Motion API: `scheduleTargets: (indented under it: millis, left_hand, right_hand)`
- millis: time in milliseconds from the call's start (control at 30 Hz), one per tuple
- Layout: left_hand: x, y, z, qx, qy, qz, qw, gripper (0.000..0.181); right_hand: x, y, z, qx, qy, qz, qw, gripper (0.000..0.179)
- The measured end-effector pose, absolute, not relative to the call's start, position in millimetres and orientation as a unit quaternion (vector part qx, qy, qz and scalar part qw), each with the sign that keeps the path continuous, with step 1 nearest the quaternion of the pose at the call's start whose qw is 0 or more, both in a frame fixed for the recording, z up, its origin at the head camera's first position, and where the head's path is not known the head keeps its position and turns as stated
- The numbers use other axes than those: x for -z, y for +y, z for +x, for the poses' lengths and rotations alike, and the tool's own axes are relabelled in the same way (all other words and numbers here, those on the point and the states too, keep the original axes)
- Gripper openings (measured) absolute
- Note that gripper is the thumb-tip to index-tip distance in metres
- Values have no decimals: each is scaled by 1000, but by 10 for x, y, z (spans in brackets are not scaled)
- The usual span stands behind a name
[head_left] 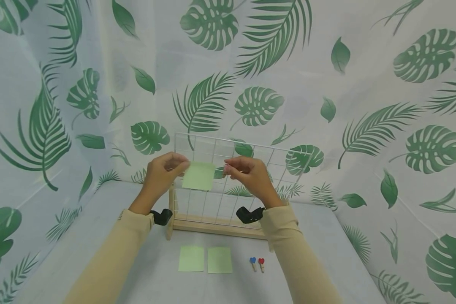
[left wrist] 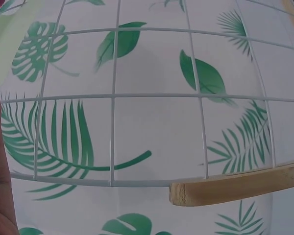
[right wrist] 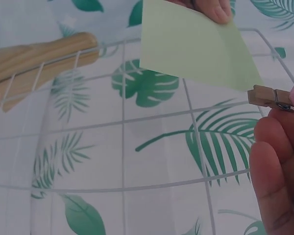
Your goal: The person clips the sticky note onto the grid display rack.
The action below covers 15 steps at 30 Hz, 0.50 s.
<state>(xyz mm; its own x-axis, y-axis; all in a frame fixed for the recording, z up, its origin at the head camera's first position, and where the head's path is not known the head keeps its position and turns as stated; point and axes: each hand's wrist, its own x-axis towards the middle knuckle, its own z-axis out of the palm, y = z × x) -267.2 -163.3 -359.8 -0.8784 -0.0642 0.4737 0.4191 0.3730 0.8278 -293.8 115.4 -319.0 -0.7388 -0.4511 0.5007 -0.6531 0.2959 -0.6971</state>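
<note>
My left hand [head_left: 162,174] pinches a pale green sticky note [head_left: 199,176] by its upper left corner, in front of a white wire grid [head_left: 243,194]. In the right wrist view the note [right wrist: 191,46] hangs between that hand's thumb and the grid. A small wooden clothespin [right wrist: 270,97] with a pink end is pinched by my right hand [head_left: 252,177], a little to the right of the note. Its jaws point toward the note's edge; whether they touch it I cannot tell. Only part of the left hand [left wrist: 0,181] shows in the left wrist view.
Two more green notes, a left one [head_left: 191,258] and a right one [head_left: 219,260], lie on the white table [head_left: 148,274]. Beside them lie a blue heart clothespin [head_left: 253,263] and a red heart clothespin [head_left: 261,264]. A wooden base [head_left: 216,228] carries the grid; leaf-patterned cloth hangs behind.
</note>
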Motion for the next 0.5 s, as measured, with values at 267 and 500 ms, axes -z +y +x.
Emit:
scheduleTargets:
  millis: [267, 500]
  left_hand:
    - [3595, -1632, -2703, 551, -793, -107, 236, 20]
    - [3574, -1638, -2729, 555, -790, -108, 238, 19]
  right_hand:
    - [3115, 1121, -2958, -483, -801, 339, 101, 14]
    - [3068, 1077, -2953, -470, -809, 341, 91, 14]
